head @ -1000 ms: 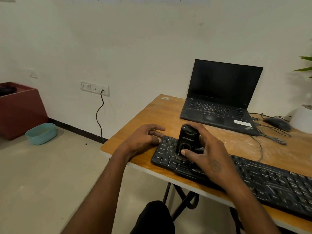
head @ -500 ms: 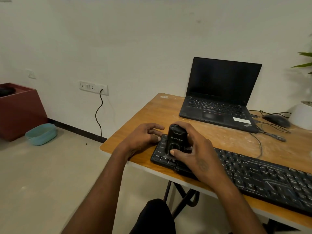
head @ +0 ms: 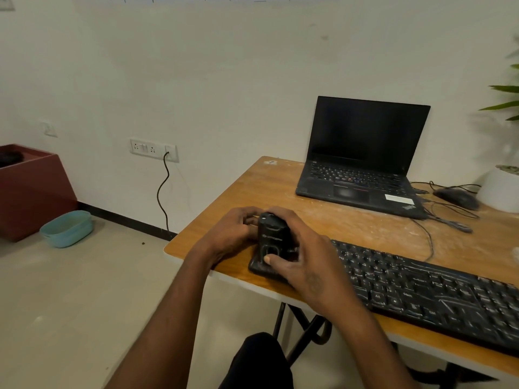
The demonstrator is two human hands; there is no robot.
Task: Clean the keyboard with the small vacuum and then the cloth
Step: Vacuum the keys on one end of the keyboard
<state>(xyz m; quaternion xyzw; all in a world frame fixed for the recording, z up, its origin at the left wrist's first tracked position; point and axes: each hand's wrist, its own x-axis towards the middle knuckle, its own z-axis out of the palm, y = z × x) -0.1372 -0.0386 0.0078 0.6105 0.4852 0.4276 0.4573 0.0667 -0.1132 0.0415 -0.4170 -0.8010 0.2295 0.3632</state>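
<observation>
A dark-clad knee (head: 261,360) sits at the bottom edge, partly cut off. Two bare forearms rise from there to the near-left corner of the wooden table (head: 252,186). The black keyboard (head: 427,293) lies along the table's near edge, its right end cut off by the frame and its left end largely hidden under the hands. The right hand (head: 306,265) wraps around the small vacuum (head: 271,237), thumb pressed on its near face, fingers curled behind and out of view. The vacuum stands upright on the keyboard's left end; its underside and contact with the keys cannot be made out. The left hand (head: 233,234) rests just left of the vacuum, fingers bent; whether they touch the vacuum or the keyboard edge cannot be told. No cloth can be identified.

Farther back, an open laptop (head: 362,164) with a dark screen stands on the table. To its right lie a mouse (head: 456,197) and tangled cables (head: 438,217), then a white pot (head: 500,189) with a plant, cut off at the right. On the floor at left sit a teal tub (head: 67,228) and a red box (head: 31,189), its contents indistinct. A cord hangs from the wall socket (head: 154,148).
</observation>
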